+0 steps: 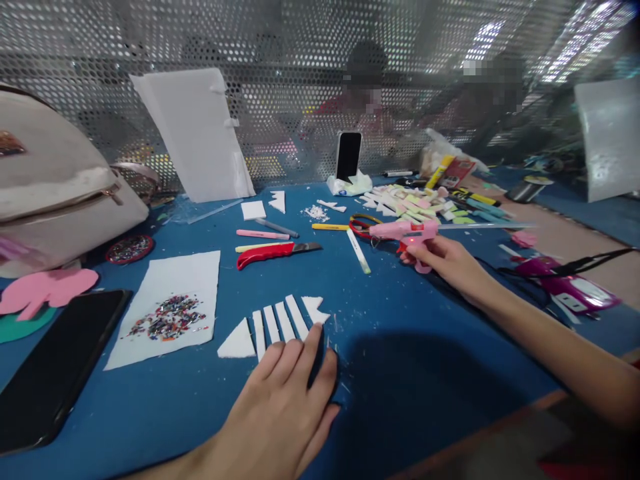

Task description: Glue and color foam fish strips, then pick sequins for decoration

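My left hand (287, 400) lies palm down over the lower ends of several white foam strips (285, 321), its fingers spread and its index fingertip at a notched white piece (315, 309). At the strips' left side is a white triangular piece (237, 340). My right hand (440, 257) is wrapped round the handle of a pink glue gun (407, 231), whose nozzle points left; a clear glue stick (480, 226) sticks out of its back. A red-handled knife (265, 253) rests behind the strips, near several markers (263, 235).
White paper with glitter (200, 270), a black phone (65, 367) and a bag (60, 193) are on the left. An upright phone (349, 157), foam pieces (410, 203) and a purple glue gun (565, 283) stand or lie behind and right. Scissors (363, 223) lie behind the pink gun.
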`<control>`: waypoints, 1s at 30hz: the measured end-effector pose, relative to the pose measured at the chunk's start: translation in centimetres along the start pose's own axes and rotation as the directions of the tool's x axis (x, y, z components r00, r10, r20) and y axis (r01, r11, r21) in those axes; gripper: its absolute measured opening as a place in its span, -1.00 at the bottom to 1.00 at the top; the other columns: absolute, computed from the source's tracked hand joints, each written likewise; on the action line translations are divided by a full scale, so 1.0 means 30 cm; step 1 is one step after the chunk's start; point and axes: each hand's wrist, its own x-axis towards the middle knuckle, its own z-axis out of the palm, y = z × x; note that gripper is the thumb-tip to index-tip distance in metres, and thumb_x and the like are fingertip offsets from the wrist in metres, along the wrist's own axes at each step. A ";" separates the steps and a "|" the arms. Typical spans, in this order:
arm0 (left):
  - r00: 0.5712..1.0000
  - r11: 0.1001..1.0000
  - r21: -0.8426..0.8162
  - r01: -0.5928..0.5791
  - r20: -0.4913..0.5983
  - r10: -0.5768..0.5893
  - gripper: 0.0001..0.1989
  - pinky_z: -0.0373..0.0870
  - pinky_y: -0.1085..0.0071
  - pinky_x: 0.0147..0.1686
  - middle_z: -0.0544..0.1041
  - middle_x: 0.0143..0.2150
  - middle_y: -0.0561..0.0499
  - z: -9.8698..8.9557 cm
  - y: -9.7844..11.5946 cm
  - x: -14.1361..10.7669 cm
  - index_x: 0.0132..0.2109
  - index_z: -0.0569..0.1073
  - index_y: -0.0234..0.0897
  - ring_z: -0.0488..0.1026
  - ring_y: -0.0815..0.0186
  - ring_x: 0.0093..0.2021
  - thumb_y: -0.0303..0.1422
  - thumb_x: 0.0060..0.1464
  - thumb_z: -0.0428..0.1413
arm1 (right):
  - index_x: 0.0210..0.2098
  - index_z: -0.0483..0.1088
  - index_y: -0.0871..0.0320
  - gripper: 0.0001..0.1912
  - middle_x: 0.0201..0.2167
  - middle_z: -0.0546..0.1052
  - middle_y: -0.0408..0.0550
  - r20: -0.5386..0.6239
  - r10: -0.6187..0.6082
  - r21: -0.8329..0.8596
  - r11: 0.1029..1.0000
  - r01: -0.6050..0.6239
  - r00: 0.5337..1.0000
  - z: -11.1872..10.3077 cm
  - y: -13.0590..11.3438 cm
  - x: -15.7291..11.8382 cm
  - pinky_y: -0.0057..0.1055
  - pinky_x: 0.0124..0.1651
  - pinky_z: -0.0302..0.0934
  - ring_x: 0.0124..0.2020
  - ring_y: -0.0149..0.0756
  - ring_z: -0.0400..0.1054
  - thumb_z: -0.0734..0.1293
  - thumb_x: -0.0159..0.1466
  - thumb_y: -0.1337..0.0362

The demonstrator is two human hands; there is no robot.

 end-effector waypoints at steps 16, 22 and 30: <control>1.000 1.000 -0.003 -0.011 0.015 0.012 -0.52 0.03 0.17 0.04 0.40 0.29 -0.25 -0.001 0.003 -0.006 0.20 0.40 -0.27 0.40 0.07 0.01 -0.23 0.46 -0.31 | 0.03 0.44 0.19 -0.56 -0.05 0.60 0.20 0.040 -0.099 -0.306 0.946 0.106 0.994 -0.057 0.037 -0.062 -0.19 -0.08 0.39 -0.18 -0.04 0.54 0.30 0.36 -0.01; 1.000 1.000 0.016 -0.015 0.000 0.015 -0.54 0.05 0.16 0.02 0.38 0.30 -0.26 0.004 0.001 -0.008 0.20 0.40 -0.28 0.40 0.06 0.00 -0.22 0.45 -0.27 | 0.14 0.29 0.09 -0.48 0.07 0.50 0.17 -0.092 -0.246 -0.661 0.740 0.126 0.965 -0.095 -0.034 -0.229 0.07 0.13 0.30 0.08 0.15 0.42 0.18 0.36 -0.10; 1.000 1.000 -0.012 0.008 0.027 -0.008 -0.58 0.11 0.19 0.00 0.37 0.31 -0.25 -0.004 -0.001 -0.003 0.21 0.39 -0.28 0.38 0.08 0.00 -0.15 0.36 -0.05 | -0.12 0.34 0.01 -0.79 -0.39 0.47 -0.13 0.247 -0.309 -0.399 0.831 0.388 0.918 0.054 -0.225 -0.303 -0.38 -0.36 0.27 -0.44 -0.29 0.39 0.28 0.37 0.05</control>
